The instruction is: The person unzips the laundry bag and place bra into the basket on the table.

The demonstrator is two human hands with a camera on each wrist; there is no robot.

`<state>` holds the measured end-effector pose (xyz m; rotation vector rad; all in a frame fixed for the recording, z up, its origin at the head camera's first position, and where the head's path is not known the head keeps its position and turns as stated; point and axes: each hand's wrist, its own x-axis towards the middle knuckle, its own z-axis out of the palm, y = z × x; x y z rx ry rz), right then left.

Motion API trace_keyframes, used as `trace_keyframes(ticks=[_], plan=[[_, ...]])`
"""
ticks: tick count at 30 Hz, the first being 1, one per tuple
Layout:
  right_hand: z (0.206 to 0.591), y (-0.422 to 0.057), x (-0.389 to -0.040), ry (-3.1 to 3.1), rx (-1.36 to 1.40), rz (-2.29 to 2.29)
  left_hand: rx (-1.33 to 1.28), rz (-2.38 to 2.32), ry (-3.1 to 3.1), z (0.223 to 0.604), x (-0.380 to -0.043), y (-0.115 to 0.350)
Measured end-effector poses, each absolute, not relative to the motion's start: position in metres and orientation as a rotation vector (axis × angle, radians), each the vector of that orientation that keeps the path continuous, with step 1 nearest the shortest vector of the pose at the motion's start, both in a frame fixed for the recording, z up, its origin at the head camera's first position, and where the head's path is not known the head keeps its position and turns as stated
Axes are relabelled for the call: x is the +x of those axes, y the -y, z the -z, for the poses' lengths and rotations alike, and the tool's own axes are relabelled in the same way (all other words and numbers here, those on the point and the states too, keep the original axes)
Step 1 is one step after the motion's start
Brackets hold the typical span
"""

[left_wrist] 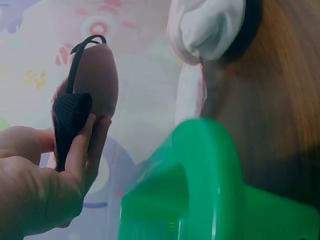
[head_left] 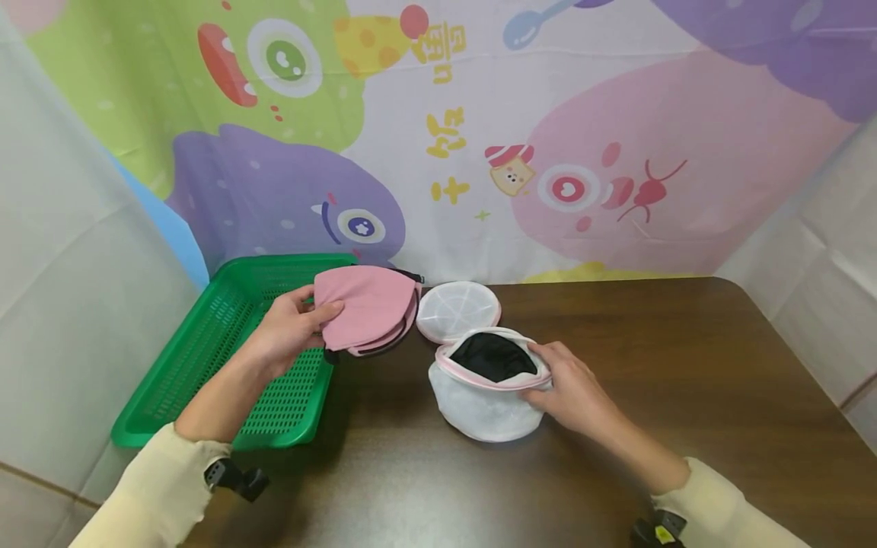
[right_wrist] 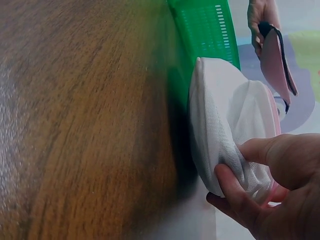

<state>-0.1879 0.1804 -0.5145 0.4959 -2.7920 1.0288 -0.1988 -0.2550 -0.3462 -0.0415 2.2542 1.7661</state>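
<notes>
My left hand (head_left: 291, 329) pinches a folded pink bra (head_left: 366, 304) by its left side, thumb on top and fingers underneath. Its cups are stacked, with black straps and edging along them. The bra is held up over the right side of the green basket. On the table stands a white mesh laundry bag (head_left: 483, 415) with pink trim, its round lid (head_left: 457, 308) folded back behind it. Something black (head_left: 489, 358) shows inside the mouth. My right hand (head_left: 572, 388) grips the bag's right rim, and in the right wrist view the fabric bunches between thumb and fingers.
A green perforated basket (head_left: 311, 426) stands at the left of the brown wooden table (head_left: 651, 335). Behind the table hangs a printed cloth (head_left: 473, 236) with cartoon figures. Pale panels flank both sides.
</notes>
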Motion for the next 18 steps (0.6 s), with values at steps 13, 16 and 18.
trace_keyframes(ticks=[13, 16, 18], plan=[[0.537, -0.186, -0.200, 2.817, 0.485, -0.977, -0.038, -1.690, -2.266, 0.348, -0.207, 0.283], [0.552, -0.189, -0.207, 2.829, 0.479, -0.932, -0.051, -1.688, -2.263, 0.348, -0.208, 0.286], [0.553, -0.190, -0.207, 2.821, 0.493, -0.928, -0.056, -1.691, -2.259, 0.347, -0.209, 0.289]])
